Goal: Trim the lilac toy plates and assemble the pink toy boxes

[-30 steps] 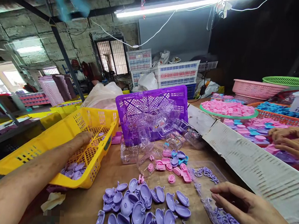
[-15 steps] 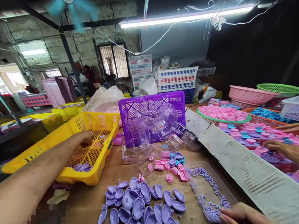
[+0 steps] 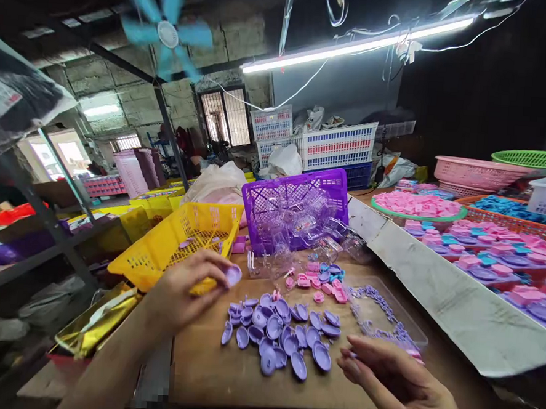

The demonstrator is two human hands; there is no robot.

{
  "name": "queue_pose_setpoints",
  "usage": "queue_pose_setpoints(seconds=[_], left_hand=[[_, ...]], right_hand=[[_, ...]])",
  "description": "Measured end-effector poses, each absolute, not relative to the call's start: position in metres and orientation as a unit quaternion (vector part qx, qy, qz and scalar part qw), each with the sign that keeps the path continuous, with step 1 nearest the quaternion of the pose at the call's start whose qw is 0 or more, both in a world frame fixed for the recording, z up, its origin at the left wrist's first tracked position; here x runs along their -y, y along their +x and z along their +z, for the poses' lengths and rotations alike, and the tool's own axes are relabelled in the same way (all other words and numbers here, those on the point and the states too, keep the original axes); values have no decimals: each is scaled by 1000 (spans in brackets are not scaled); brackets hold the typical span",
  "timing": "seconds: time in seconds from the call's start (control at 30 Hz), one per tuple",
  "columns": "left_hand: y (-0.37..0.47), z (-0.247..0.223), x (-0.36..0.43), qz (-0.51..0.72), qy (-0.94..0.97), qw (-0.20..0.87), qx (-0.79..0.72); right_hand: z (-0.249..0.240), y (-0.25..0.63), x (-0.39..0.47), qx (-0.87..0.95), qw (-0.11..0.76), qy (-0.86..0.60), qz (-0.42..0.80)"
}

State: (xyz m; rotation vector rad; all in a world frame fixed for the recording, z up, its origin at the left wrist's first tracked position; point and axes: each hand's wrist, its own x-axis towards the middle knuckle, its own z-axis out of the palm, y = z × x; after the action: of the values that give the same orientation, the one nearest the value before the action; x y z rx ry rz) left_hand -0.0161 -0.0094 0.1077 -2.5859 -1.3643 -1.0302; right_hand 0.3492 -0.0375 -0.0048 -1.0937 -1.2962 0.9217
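Note:
Between the thumb and fingers of my left hand (image 3: 189,289) is a small purple oval dish (image 3: 233,275), held just in front of the yellow basket (image 3: 132,273). My right hand (image 3: 392,378) is pinched, with a tiny purple piece (image 3: 352,355) at its fingertips, too small to make out fully. Many purple dishes (image 3: 273,327) lie in a loose pile on the brown table between my hands. Behind my right hand, a clear tray (image 3: 408,299) holds small purple linked pieces (image 3: 378,294).
Pink and blue parts (image 3: 319,281) lie behind the pile, before clear plastic cases leaning in a purple basket (image 3: 297,187). A white board (image 3: 434,288) slants along the right, with filled trays and baskets beyond. Gold foil (image 3: 94,329) lies at lower left.
My left hand has come out of the yellow basket with a purple dish. My right hand has moved left, away from the clear tray. The other person's hands have left the view.

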Motion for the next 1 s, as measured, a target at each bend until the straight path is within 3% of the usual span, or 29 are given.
queue_pose_setpoints(seconds=[0.1,0.2,0.37,0.47,0.7,0.9,1.0], left_hand=[[35,86,95,-358,-867,-12,348],[66,75,142,-378,-874,-71,297],[92,67,158,-422,-868,-55,257],[101,65,161,-424,-868,-38,254],[110,48,166,-507,-809,-207,212],[99,39,161,-469,-843,-159,210],[89,31,159,-433,-853,-192,220]], right_hand=[[24,323,79,567,613,-401,377],[36,310,117,540,622,-355,442],[31,303,159,403,579,-342,621],[21,297,170,343,563,-351,665],[22,290,178,300,617,-313,656],[20,296,172,322,606,-355,635],[8,307,167,348,619,-399,581]])
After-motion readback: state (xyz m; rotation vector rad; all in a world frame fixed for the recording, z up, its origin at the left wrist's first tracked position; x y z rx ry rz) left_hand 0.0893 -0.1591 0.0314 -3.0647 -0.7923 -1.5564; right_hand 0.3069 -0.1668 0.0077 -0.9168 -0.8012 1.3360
